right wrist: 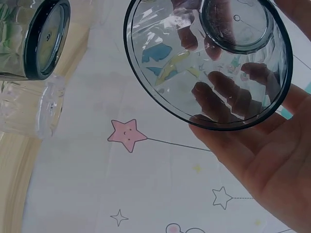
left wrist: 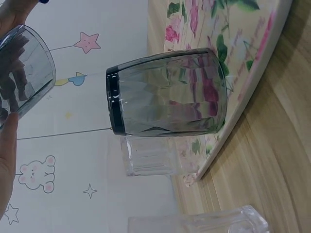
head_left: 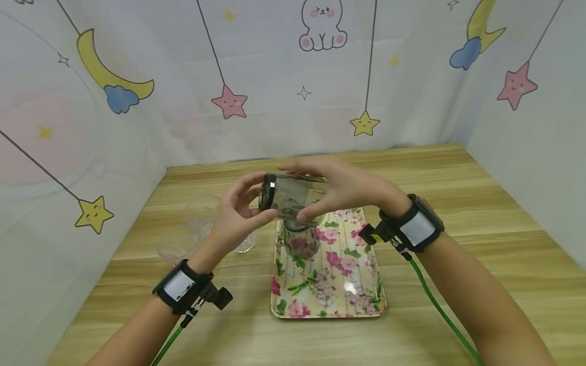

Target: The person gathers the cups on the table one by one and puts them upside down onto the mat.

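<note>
Between both hands a grey-tinted drinking glass (head_left: 297, 195) is held on its side, its thick base to the left and its mouth to the right. My left hand (head_left: 231, 218) holds the base end with thumb and fingers. The right hand (head_left: 345, 185) grips near the mouth, thumb in front and fingers over the far side; in the right wrist view they show through the glass. Below, a second grey-tinted glass (left wrist: 167, 94) stands mouth down on the flowered tray (head_left: 327, 300). Behind that one, a clear glass (left wrist: 150, 155) appears in the left wrist view.
Several clear glasses (head_left: 178, 244) stand on the wooden table (head_left: 220, 315) left of the tray, partly behind the left forearm. A white curtain (head_left: 270, 66) with stars and moons closes off the back and sides. A green cable (head_left: 439, 305) runs from each wrist strap.
</note>
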`<state>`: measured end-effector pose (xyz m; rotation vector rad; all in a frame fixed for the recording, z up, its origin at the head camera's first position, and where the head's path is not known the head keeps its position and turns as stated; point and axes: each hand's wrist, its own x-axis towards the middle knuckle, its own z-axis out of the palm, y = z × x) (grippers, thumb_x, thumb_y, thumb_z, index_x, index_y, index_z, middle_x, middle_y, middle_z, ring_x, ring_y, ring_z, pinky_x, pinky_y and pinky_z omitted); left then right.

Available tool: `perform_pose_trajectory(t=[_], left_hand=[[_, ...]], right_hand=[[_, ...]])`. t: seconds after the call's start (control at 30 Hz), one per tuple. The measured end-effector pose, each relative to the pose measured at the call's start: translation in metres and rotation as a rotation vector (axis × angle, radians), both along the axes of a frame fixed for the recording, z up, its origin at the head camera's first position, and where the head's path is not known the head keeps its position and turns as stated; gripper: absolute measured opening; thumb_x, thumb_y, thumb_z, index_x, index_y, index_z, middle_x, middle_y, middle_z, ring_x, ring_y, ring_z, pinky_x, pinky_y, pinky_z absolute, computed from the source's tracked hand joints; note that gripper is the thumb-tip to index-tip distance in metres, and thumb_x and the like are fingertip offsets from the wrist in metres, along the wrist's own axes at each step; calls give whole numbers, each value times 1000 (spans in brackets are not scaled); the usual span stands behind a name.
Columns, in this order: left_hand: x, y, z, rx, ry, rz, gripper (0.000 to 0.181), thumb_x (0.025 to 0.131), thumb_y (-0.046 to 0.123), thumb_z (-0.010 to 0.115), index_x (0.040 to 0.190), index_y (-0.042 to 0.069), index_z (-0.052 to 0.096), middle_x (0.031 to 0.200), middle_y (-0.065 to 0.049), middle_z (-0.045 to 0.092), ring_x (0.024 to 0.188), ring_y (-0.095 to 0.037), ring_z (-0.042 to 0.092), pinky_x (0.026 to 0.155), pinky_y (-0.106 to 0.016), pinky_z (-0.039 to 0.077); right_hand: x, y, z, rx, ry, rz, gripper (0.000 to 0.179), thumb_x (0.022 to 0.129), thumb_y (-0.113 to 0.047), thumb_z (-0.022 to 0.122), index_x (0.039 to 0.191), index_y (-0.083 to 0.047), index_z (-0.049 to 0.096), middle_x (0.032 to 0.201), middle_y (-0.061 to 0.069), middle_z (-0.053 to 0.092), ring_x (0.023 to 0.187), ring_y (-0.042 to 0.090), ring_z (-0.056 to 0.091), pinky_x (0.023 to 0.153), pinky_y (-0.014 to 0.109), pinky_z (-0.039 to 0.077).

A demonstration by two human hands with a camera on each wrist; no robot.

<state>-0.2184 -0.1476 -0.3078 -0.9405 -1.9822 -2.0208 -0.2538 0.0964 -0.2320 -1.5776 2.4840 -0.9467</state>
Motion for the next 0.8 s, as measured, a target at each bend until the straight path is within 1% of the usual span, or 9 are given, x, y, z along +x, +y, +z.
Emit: perform_pose_trajectory(t=[0.13, 0.37, 0.57, 0.7, 0.8], left_hand=[[1, 2, 0, -10, -2, -3, 64, 80, -4, 73, 137, 0, 44, 131, 2, 51, 109, -12, 58, 74, -24, 60], [3, 3, 1, -35, -24, 1, 66, 81, -1, 74, 139, 0, 43, 133, 4, 50, 112, -11, 58, 79, -25, 59], [3, 3, 1, -54, -21, 18, 70, 81, 5, 75, 141, -1, 41, 136, 5, 49, 115, -12, 56, 85, -25, 58], [3, 5, 1, -42, -1, 21, 71, 82, 8, 75, 142, -1, 39, 138, 5, 48, 119, -11, 55, 86, -23, 56], [3, 6, 1, -12, 14, 15, 74, 83, 15, 76, 143, -4, 37, 139, 5, 47, 121, -11, 54, 86, -22, 56]], right_hand=[[0, 1, -3, -35, -27, 11, 74, 75, -32, 82, 138, -12, 50, 133, 2, 58, 117, 15, 57, 106, 38, 47], [2, 3, -6, -54, -51, -10, 73, 75, -31, 83, 138, -12, 51, 133, 1, 58, 117, 15, 57, 107, 40, 46], [5, 5, -11, -90, -17, -39, 73, 74, -33, 83, 138, -14, 52, 131, 0, 60, 109, 13, 58, 101, 39, 51], [6, 5, -16, -150, 24, -51, 72, 74, -30, 83, 138, -13, 53, 131, 2, 61, 104, 13, 59, 94, 39, 54], [7, 4, -21, -214, 34, -56, 72, 74, -26, 84, 137, -11, 54, 131, 4, 61, 104, 14, 61, 95, 39, 55]])
